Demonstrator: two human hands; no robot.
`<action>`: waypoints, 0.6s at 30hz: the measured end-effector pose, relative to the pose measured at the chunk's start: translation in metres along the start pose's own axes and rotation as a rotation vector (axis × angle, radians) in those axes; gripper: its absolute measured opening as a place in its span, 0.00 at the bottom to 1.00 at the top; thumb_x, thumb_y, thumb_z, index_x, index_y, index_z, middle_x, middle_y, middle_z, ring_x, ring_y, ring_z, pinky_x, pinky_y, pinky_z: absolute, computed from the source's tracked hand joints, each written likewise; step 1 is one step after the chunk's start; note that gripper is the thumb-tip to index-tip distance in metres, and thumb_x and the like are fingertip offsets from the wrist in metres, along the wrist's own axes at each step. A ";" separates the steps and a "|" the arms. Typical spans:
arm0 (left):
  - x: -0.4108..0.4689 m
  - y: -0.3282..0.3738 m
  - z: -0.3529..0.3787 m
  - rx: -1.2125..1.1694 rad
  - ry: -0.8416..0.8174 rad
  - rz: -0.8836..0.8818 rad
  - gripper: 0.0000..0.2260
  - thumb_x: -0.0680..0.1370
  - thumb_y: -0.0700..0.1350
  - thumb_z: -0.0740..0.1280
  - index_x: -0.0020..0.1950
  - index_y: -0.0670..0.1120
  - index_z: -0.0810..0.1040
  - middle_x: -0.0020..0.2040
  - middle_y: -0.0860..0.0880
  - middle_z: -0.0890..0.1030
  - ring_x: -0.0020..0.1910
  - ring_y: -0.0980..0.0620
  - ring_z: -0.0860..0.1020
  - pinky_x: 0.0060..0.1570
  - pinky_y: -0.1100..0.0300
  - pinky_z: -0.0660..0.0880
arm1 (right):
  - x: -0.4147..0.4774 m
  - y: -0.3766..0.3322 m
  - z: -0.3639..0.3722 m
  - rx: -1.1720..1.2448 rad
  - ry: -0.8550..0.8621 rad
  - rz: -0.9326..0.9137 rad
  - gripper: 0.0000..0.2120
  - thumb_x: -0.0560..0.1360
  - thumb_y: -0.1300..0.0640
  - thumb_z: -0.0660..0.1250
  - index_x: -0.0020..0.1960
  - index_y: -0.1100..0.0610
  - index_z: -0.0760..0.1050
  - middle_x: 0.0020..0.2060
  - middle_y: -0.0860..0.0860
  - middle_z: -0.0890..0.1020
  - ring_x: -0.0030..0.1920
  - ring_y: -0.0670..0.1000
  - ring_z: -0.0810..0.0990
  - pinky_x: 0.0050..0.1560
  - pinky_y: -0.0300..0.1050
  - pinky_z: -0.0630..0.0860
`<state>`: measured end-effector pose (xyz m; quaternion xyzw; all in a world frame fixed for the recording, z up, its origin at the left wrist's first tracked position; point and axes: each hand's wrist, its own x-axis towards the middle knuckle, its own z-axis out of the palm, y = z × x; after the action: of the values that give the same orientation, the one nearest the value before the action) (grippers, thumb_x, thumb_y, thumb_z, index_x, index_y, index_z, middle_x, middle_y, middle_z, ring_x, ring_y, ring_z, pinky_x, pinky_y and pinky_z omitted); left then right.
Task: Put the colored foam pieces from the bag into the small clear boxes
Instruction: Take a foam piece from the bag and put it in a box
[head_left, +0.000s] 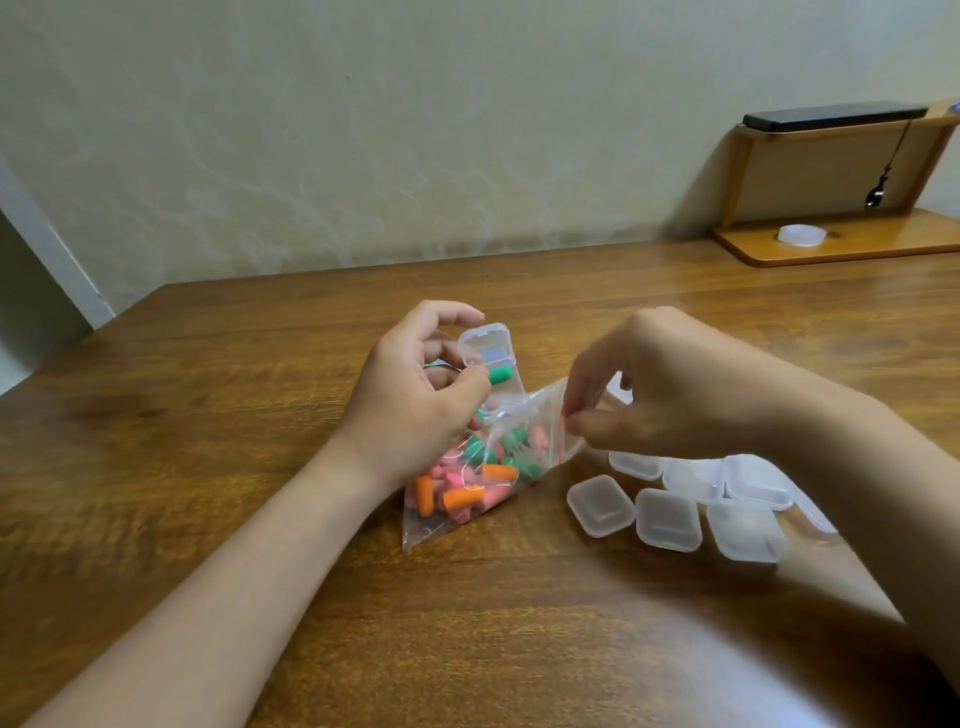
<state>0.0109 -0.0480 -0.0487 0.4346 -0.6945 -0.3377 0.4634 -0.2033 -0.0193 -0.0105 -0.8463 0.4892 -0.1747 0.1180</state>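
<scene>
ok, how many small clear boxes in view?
7 at least: one open box at the left hand; front row of three; back row of three. The right hand may hide more.

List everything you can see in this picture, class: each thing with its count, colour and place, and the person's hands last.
table: one, brown wood, under everything
bag: one, clear, mid-table, mouth open
foam pieces: many, pink, green and orange, inside the bag
green foam piece: one, green, at the open box
open box: one, clear, just behind the bag, lid up
closed boxes: at least six, clear, clustered right of the bag
shelf: one, light wood, far right
flat device: one, black, on top of the shelf
round thing: one, white, on the shelf's base
left hand: pinches the green foam piece
right hand: pinches the bag's rim
</scene>
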 end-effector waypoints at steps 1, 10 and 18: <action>0.001 0.000 0.000 0.000 0.007 -0.013 0.14 0.78 0.34 0.68 0.60 0.47 0.76 0.49 0.39 0.81 0.32 0.49 0.83 0.33 0.55 0.82 | 0.001 -0.002 0.003 0.004 -0.008 -0.004 0.05 0.72 0.55 0.73 0.46 0.46 0.85 0.41 0.38 0.84 0.42 0.33 0.79 0.40 0.25 0.73; 0.002 -0.001 0.001 0.022 0.033 -0.056 0.13 0.78 0.33 0.67 0.56 0.49 0.76 0.48 0.40 0.82 0.29 0.52 0.82 0.31 0.58 0.79 | 0.014 -0.003 0.033 -0.037 0.082 -0.020 0.08 0.74 0.55 0.72 0.51 0.47 0.86 0.35 0.41 0.80 0.32 0.38 0.75 0.37 0.32 0.71; 0.002 -0.001 0.002 0.054 0.040 -0.072 0.12 0.78 0.35 0.67 0.56 0.50 0.75 0.48 0.44 0.82 0.29 0.52 0.82 0.31 0.57 0.80 | 0.019 -0.009 0.039 -0.121 0.068 0.012 0.07 0.74 0.50 0.69 0.50 0.46 0.84 0.29 0.40 0.74 0.31 0.41 0.72 0.38 0.47 0.78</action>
<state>0.0088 -0.0501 -0.0492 0.4785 -0.6776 -0.3266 0.4529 -0.1711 -0.0297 -0.0393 -0.8426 0.5076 -0.1725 0.0511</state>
